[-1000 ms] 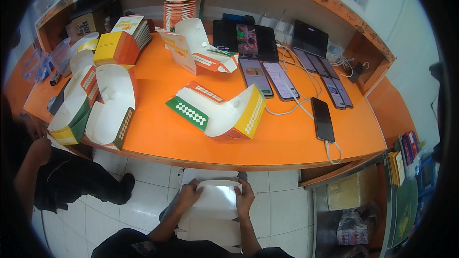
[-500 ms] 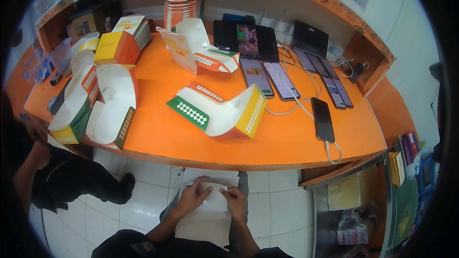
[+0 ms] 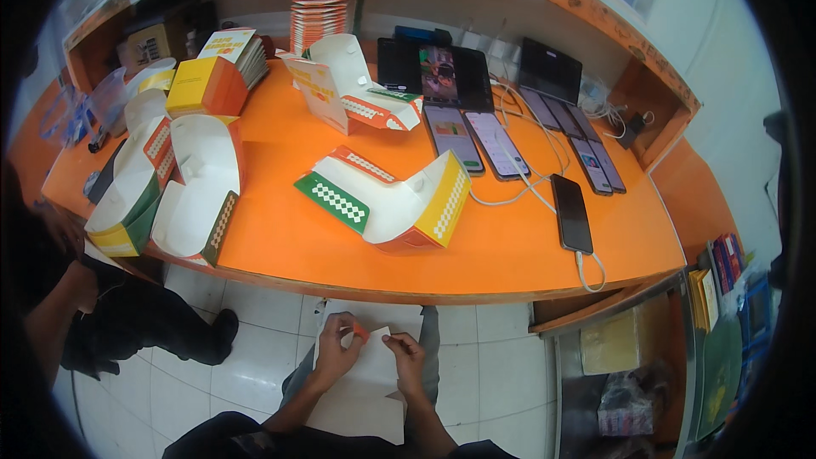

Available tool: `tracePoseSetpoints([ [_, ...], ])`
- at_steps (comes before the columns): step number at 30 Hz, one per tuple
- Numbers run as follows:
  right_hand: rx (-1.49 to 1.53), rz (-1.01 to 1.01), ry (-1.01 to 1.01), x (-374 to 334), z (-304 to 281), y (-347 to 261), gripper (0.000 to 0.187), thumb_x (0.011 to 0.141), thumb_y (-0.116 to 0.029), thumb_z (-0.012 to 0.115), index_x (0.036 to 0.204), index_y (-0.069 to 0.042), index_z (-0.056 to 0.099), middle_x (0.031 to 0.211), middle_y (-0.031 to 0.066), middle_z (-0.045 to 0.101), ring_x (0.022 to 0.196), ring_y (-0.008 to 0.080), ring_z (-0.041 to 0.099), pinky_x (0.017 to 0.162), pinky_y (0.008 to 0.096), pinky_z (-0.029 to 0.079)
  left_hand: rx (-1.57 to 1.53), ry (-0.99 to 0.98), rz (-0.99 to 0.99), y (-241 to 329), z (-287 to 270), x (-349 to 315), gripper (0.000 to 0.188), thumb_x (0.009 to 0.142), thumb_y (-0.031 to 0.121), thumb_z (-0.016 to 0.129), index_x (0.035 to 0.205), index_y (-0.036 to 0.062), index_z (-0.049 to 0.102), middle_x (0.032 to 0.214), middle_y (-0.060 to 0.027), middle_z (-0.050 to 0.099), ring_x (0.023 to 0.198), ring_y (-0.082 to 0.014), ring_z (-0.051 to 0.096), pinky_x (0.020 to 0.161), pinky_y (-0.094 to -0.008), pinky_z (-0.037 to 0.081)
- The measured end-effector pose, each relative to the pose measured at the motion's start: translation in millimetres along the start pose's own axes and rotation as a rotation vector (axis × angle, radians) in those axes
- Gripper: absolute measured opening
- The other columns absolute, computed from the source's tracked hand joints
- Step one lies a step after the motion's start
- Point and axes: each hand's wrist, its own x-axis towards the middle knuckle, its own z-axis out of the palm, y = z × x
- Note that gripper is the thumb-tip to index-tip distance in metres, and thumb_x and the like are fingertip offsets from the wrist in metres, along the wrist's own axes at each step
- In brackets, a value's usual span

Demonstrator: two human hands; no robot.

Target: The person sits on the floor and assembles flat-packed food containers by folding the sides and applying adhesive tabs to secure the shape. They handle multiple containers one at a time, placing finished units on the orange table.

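Note:
A pale unfolded cardboard box [image 3: 357, 416] lies across my lap, its plain inner side up. The fingers of my left hand [image 3: 337, 353] close on a flap that shows its orange outer face. My right hand [image 3: 408, 360] pinches the white edge of the same cardboard opposite it. Beyond my hands, on the orange table [image 3: 280, 238], a folded-up open box [image 3: 387, 195] lies with its white inside up and its green and yellow sides showing.
Further open boxes [image 3: 202, 166] stand at the table's left, near a yellow-orange box [image 3: 204, 87]. A stack of flat boxes [image 3: 323, 17] rises at the back. Several phones [image 3: 499, 144] with cables occupy the right. Another person's hand [image 3: 81, 285] is at the left edge.
My left hand has turned the flap up, so its orange face now shows. My right hand has shifted slightly, still pinching the cardboard. The other person's hands have moved a little.

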Motion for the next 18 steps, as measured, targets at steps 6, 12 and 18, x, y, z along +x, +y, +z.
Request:
tracePoseSetpoints([
  [6, 0.163, 0.152, 0.006, 0.2, -5.4, -6.8, 0.003, 0.081, -0.004, 0.067, 0.08, -0.001, 0.065, 0.073, -0.0011, 0.06, 0.069, 0.0057, 0.052, 0.065, 0.0208, 0.04, -0.241, 0.004, -0.125, 6.4, 3.2, -4.0, 0.019, 0.078, -0.007, 0.06, 0.093, -0.0003, 0.052, 0.092, -0.0082, 0.06, 0.09, -0.0172, 0.062, 0.084, -0.0307, 0.051],
  [12, 0.095, 0.225, 0.007, -3.9, -4.3, -13.4, 0.01, 0.08, -0.014, 0.072, 0.08, -0.005, 0.068, 0.062, -0.0069, 0.051, 0.052, 0.0011, 0.035, 0.046, 0.019, 0.024, -0.156, -0.094, -0.092, -1.4, 7.7, -23.2, 0.01, 0.08, -0.006, 0.062, 0.087, -0.0006, 0.058, 0.087, -0.0079, 0.064, 0.088, -0.0144, 0.063, 0.082, -0.0289, 0.051],
  [18, -0.096, 0.072, -0.038, -0.5, -2.9, 19.6, 0.016, 0.081, -0.016, 0.071, 0.081, -0.001, 0.068, 0.063, -0.0052, 0.052, 0.054, 0.0029, 0.04, 0.047, 0.0202, 0.029, -0.385, 0.005, -0.324, -19.2, 13.8, -36.1, 0.012, 0.081, -0.003, 0.065, 0.088, -0.0015, 0.056, 0.091, -0.01, 0.065, 0.088, -0.0145, 0.062, 0.084, -0.0267, 0.049],
])
